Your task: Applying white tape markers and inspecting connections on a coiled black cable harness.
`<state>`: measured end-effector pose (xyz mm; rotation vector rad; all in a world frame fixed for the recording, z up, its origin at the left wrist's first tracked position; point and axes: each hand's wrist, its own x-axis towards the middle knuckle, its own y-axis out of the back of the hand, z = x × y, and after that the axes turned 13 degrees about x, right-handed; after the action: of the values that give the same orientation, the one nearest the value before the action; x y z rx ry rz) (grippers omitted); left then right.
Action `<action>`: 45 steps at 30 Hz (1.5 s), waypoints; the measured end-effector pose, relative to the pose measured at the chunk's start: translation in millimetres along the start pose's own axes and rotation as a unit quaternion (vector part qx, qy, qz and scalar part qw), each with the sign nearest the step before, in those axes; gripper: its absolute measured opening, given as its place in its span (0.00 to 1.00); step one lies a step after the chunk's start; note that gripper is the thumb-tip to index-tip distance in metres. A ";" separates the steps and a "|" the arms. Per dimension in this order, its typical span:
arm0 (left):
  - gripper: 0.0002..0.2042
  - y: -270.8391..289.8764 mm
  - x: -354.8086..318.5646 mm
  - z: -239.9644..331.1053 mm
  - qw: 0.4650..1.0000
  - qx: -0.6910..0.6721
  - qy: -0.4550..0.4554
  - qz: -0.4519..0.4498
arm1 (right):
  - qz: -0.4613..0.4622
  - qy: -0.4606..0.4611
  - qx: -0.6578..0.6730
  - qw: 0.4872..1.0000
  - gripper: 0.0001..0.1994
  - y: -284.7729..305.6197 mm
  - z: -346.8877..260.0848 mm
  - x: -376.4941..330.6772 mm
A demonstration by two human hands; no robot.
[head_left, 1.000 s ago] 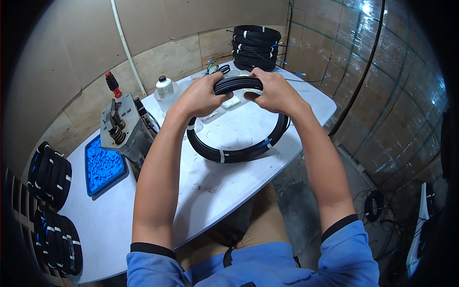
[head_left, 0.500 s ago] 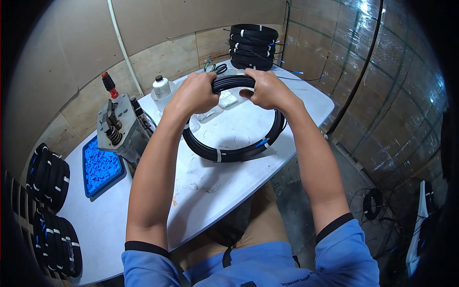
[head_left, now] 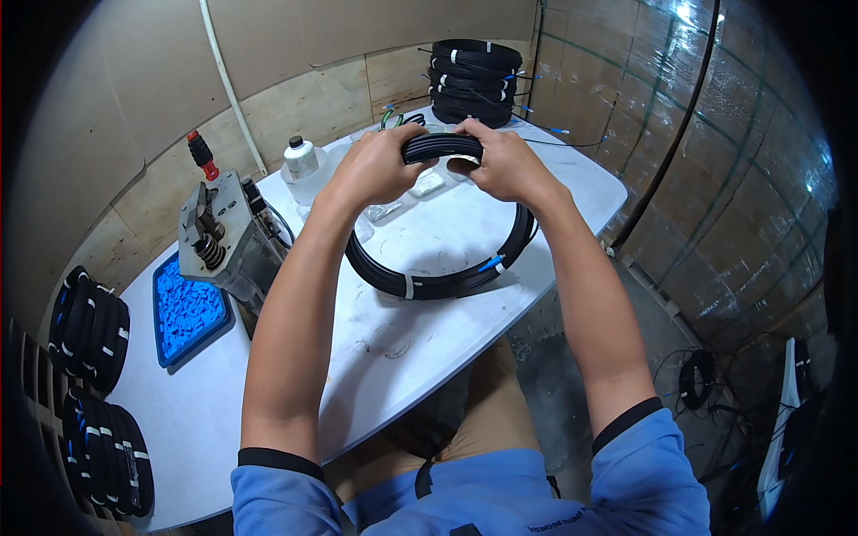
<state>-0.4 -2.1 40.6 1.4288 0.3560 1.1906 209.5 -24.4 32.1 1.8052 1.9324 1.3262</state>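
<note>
A coil of black cable (head_left: pixel 441 286) hangs tilted over the white table, its near side low and its far side raised in both hands. White bands wrap the coil in places, and a blue connector shows on its near right part. My left hand (head_left: pixel 384 163) is closed round the far left of the ring. Gripping the far right is my right hand (head_left: pixel 500 159), with its thumb below the cable. A short arc of bare cable strands lies between the two hands. Some fingertips are hidden behind the coil.
Stacked black cable coils (head_left: pixel 474 85) stand at the table's far end. To the left are a metal bench machine (head_left: pixel 228 232), a tray of blue connector pieces (head_left: pixel 189 308) and a white bottle (head_left: pixel 300 157). More coils (head_left: pixel 107 456) hang by the left edge. Wrapped cartons (head_left: pixel 697 152) line the right.
My left hand has shifted slightly right, closer to my right hand. The coil has moved up a little with both hands still holding it.
</note>
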 end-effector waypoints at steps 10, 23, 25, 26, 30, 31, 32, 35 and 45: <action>0.12 -4.0 1.4 7.9 0.999 -0.024 0.010 0.038 | 0.315 0.223 0.042 0.922 0.21 -28.8 37.6 -16.1; 0.14 -1.9 -7.3 -5.6 0.998 0.015 0.000 0.062 | 0.297 0.287 -0.086 0.907 0.21 -24.0 17.1 -34.6; 0.14 0.1 -9.6 -6.1 0.998 0.019 -0.014 0.054 | 0.291 0.284 -0.079 0.910 0.20 -22.3 15.1 -33.6; 0.14 0.7 -9.7 -5.1 0.998 0.019 -0.017 0.055 | 0.275 0.268 -0.055 0.922 0.19 -17.8 15.4 -30.2; 0.14 2.6 -12.4 -5.2 0.999 0.035 -0.011 0.039 | 0.152 0.051 0.101 0.982 0.18 12.3 4.6 -12.6; 0.14 2.1 -12.9 -6.5 0.999 0.032 -0.007 0.033 | 0.156 0.046 0.136 0.977 0.18 12.9 10.5 -5.3; 0.14 -0.1 -11.8 -6.2 0.999 0.031 -0.009 0.033 | 0.158 0.045 0.134 0.977 0.18 12.1 19.1 1.6; 0.13 -1.5 -12.3 -7.2 0.999 0.030 -0.016 0.041 | 0.090 0.102 0.277 0.951 0.22 -3.2 35.4 12.3; 0.12 -3.8 -8.6 -0.3 0.999 0.019 -0.022 0.044 | 0.051 0.093 0.177 0.978 0.30 -1.9 21.9 -33.5</action>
<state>-2.8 -7.6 33.3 1.5146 0.2895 1.2269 230.8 -43.1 3.8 2.0253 2.3304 1.2868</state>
